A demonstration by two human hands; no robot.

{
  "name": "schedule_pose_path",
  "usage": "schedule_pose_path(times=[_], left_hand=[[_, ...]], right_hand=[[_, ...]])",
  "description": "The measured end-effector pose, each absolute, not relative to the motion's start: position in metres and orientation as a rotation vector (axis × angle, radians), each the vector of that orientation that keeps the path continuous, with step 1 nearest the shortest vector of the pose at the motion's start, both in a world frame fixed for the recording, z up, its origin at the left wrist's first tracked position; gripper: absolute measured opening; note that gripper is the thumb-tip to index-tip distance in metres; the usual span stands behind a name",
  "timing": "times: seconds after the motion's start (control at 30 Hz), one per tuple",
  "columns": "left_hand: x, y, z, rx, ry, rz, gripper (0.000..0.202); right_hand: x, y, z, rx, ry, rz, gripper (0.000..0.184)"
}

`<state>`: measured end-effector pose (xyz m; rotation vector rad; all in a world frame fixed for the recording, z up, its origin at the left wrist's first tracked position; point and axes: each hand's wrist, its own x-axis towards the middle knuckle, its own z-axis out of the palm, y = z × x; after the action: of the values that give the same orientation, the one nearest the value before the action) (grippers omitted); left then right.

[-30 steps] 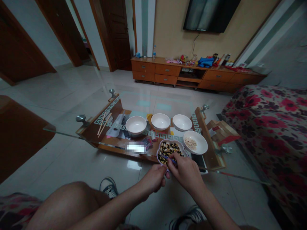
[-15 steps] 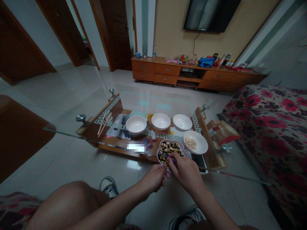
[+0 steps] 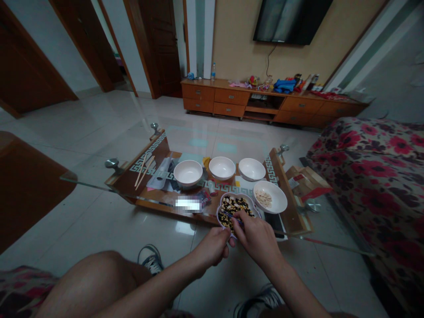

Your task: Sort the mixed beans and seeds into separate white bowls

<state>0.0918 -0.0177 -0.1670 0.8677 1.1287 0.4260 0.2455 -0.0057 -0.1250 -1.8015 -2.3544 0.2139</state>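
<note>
A flower-shaped dish with a pale purple rim holds mixed dark, yellow and pale beans or seeds. My left hand is closed on its near rim, thumb on top. My right hand pinches slim blue tweezers, whose tips reach down among the seeds; whether they grip one is too small to tell. Just right of the dish, a tilted white bowl holds several pale, flat pieces.
Three white bowls stand in a row behind on the glass table. Chopsticks lie at the left. A brown paper bag is beyond the table's right side, near the floral-covered sofa.
Almost nothing differs. Both hands, the dish and the tweezers keep their places, with at most a very slight shift of the right hand.
</note>
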Motion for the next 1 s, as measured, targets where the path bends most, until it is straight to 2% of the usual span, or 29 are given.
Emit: schedule_pose_path(times=[0.7,1.0], left_hand=[[0.0919,-0.0178,-0.1669,0.848,1.137,0.419,0.044],[0.0915,-0.0167,-0.1618,0.865,1.144,0.413,0.047]], right_hand=[[0.2449,-0.0064,-0.1236,-1.859,-2.295,0.251,0.02],[0.2453,-0.0059,-0.1224,-1.84,-2.33,0.22,0.022]])
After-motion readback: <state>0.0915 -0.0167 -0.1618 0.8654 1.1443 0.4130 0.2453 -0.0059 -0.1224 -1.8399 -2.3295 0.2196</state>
